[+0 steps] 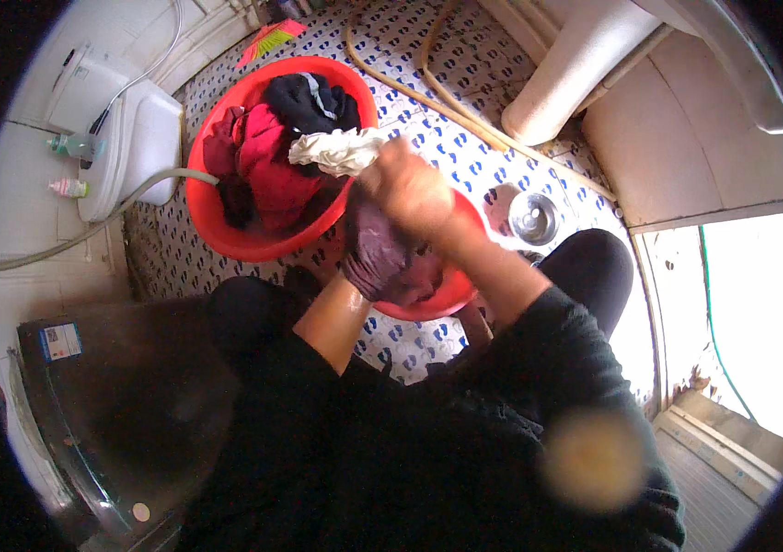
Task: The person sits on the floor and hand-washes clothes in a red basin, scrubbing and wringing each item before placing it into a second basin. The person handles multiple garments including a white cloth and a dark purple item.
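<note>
My right hand (412,183) is closed like a fist, slightly blurred, on a bunched white cloth (336,152) that sticks out to its left. Just below it, a dark purple wet cloth (374,252) covers my left hand, so the fingers are hidden; only the wet wrist shows. Both hands are above a smaller red basin (464,300), where more purple fabric (422,279) lies. Beyond it to the left stands a larger red basin (202,224) with a dark red garment (271,165) and a black garment (302,103) with a light stripe.
A grey hose (157,178) runs into the larger basin beside a white toilet (150,138). A metal bowl (534,217) rests on the footprint-patterned floor (398,345). A beige hose (457,114) crosses near the sink pedestal (571,76). A dark-topped appliance (136,400) is at left.
</note>
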`<state>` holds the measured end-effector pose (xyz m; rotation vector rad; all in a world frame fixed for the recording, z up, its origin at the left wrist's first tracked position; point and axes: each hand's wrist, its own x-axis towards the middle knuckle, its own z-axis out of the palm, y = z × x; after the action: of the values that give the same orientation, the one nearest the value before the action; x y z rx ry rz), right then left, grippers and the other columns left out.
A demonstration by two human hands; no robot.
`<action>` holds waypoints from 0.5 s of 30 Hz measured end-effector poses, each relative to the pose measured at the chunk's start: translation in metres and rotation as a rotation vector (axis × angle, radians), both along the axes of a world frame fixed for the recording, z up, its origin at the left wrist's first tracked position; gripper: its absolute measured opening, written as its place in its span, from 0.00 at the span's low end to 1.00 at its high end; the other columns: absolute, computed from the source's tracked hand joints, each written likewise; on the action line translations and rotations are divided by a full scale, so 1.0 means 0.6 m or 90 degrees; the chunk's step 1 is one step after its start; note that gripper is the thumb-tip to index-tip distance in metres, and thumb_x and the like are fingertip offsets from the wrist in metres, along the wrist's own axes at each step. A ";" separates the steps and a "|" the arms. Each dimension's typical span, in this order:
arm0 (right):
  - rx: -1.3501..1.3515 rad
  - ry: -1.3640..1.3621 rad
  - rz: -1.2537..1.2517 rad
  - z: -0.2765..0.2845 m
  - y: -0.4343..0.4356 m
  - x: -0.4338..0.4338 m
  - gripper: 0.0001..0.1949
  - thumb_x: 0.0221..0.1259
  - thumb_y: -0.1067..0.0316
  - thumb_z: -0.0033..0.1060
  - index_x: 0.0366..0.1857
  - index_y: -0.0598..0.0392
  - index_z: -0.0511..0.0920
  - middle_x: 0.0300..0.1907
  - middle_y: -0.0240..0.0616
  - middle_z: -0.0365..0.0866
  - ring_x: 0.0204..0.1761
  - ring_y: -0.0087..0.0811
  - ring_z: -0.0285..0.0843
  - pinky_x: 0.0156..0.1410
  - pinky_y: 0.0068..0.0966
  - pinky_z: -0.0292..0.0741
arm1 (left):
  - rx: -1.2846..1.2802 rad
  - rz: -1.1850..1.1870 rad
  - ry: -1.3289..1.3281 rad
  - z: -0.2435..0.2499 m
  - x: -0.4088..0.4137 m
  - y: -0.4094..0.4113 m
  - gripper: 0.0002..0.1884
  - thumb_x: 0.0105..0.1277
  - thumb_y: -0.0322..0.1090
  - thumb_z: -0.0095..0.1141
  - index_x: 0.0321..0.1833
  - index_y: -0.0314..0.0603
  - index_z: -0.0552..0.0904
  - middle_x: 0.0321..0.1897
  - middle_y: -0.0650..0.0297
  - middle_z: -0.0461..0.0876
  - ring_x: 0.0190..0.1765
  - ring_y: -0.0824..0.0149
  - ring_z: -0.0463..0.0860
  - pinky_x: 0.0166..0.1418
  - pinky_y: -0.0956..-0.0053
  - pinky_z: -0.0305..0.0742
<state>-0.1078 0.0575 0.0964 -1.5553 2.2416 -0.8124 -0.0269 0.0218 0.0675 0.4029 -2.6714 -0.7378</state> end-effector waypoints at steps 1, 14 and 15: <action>-0.001 0.034 -0.163 -0.014 -0.015 -0.056 0.23 0.68 0.46 0.51 0.52 0.56 0.73 0.46 0.50 0.77 0.41 0.52 0.82 0.43 0.46 0.80 | -0.031 -0.009 -0.011 0.004 -0.018 0.011 0.22 0.70 0.45 0.44 0.63 0.45 0.71 0.58 0.58 0.75 0.63 0.61 0.73 0.68 0.63 0.65; 0.024 -0.079 -0.159 -0.026 0.001 -0.043 0.22 0.68 0.45 0.50 0.53 0.52 0.73 0.50 0.52 0.75 0.49 0.54 0.79 0.51 0.46 0.79 | 0.727 -0.028 0.268 0.029 0.011 0.027 0.21 0.65 0.47 0.51 0.57 0.47 0.75 0.53 0.59 0.76 0.60 0.61 0.74 0.62 0.62 0.68; 0.022 -0.110 -0.112 -0.025 0.012 -0.012 0.22 0.67 0.46 0.51 0.54 0.51 0.74 0.51 0.51 0.74 0.50 0.54 0.79 0.52 0.47 0.78 | 0.732 -0.023 0.268 0.026 0.014 0.023 0.21 0.65 0.46 0.51 0.57 0.47 0.76 0.53 0.59 0.76 0.60 0.60 0.74 0.62 0.61 0.68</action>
<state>-0.1153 0.0645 0.0812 -1.2359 2.2742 -0.9134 -0.0186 0.0356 0.0831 0.3837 -1.6336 -2.0504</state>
